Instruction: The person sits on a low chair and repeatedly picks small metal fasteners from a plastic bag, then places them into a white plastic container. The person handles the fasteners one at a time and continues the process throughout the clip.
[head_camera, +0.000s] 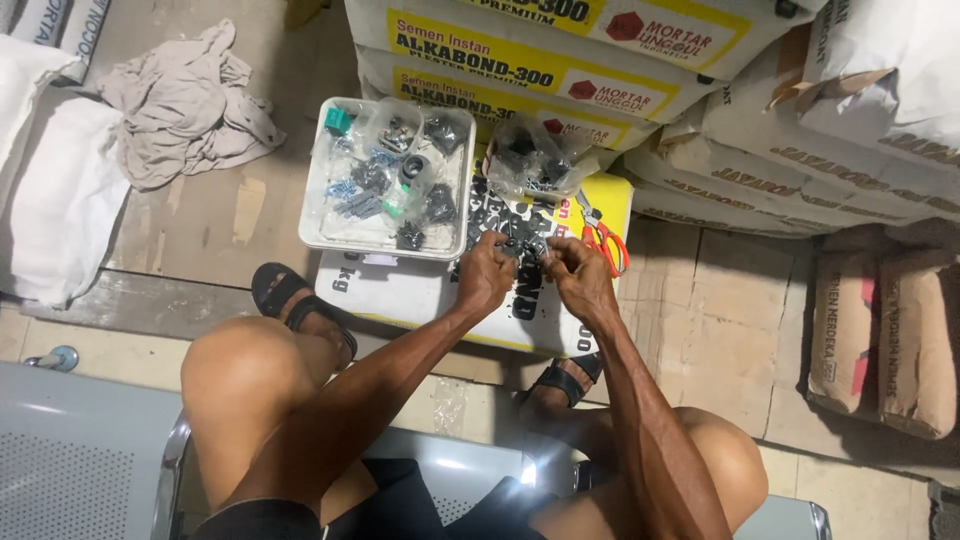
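Pinching small black parts (518, 243) between them, the left hand (484, 274) and right hand (578, 276) worked over a sack (420, 290); loosened fingers could scatter pieces.

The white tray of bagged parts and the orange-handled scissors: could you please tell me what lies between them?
In the head view, between the white tray and the scissors lie a clear bag of dark parts and loose small black parts, which both hands' fingers work on.
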